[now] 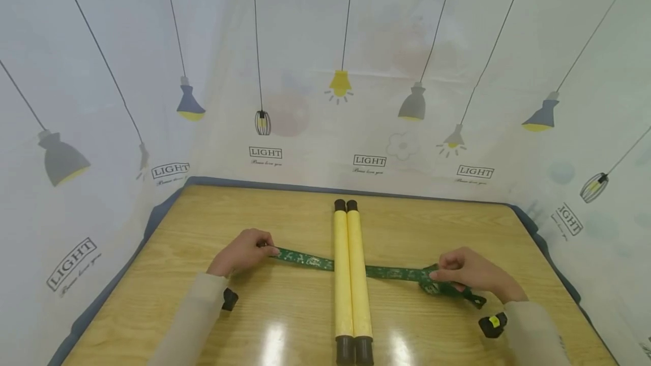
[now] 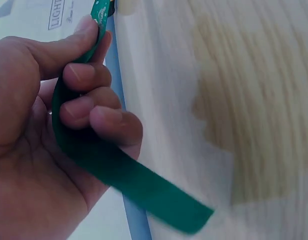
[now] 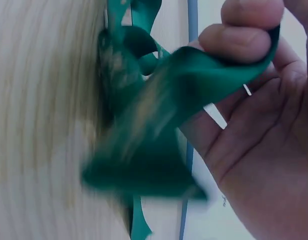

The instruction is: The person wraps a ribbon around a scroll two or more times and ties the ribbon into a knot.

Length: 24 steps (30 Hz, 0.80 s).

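Two yellow tubes with dark end caps lie side by side on the wooden table, a left tube (image 1: pixel 342 275) and a right tube (image 1: pixel 360 275). A green ribbon (image 1: pixel 305 260) with a pale gold print runs crosswise beneath them. On the left, my left hand (image 1: pixel 246 252) pinches the ribbon between thumb and forefinger; in the left wrist view its plain tail (image 2: pixel 154 192) passes through the palm and hangs past the curled fingers. To the right of the tubes, my right hand (image 1: pixel 470 270) grips the ribbon's bunched, looped length, whose folds (image 3: pixel 144 125) dangle below the fingers in the right wrist view.
The wooden table (image 1: pixel 203 213) has a blue-grey edge and meets a pale wall sheet (image 1: pixel 315 27) printed with hanging lamps at the back and sides. A black wrist device (image 1: pixel 492 325) with a yellow label is by the right sleeve, another black device (image 1: pixel 230 300) by the left.
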Available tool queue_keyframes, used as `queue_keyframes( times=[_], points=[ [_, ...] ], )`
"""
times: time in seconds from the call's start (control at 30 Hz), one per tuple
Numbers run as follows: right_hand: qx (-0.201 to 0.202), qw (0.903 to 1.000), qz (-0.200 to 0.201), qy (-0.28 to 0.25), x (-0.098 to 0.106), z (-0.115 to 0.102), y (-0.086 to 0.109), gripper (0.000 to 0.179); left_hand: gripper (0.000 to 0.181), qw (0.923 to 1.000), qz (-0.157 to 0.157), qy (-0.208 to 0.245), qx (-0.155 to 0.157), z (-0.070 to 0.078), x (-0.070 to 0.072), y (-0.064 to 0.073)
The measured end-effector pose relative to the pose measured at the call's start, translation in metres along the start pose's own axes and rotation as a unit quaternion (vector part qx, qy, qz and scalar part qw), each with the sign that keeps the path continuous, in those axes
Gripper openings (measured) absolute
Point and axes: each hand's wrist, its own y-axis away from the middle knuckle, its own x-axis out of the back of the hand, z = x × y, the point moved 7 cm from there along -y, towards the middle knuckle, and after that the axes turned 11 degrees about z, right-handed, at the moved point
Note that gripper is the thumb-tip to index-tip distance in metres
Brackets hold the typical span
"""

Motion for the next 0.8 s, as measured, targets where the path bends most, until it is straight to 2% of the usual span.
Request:
queue_keyframes(
  times=[0.17,0.33,0.43,0.5,0.7,0.8],
  points=[
    [-0.001,1.0,0.004,0.006,0.012,0.006,0.008,0.043,0.016,0.9998,0.017,-0.011,0.006,-0.009,0.012,0.002],
    [-0.005,1.0,-0.005,-0.003,0.019,0.01,0.014,0.042,0.016,0.9999,0.009,0.005,0.007,-0.014,0.019,0.004],
    [-0.01,0.9997,-0.017,-0.013,0.019,0.01,0.015,0.039,0.016,0.9998,0.016,-0.006,0.004,-0.017,0.023,0.004],
    [-0.007,0.9995,-0.026,-0.019,0.019,0.01,0.015,0.035,0.016,0.9996,0.023,-0.016,0.0,-0.02,0.026,0.005],
    [0.02,0.9983,-0.043,-0.033,0.02,0.005,0.015,0.027,0.017,0.9995,0.03,-0.009,0.009,-0.023,0.033,0.007],
    [0.027,0.9985,-0.043,-0.022,0.02,0.001,0.015,0.028,0.017,0.9995,0.029,-0.008,0.01,-0.023,0.036,0.009]
  ],
)
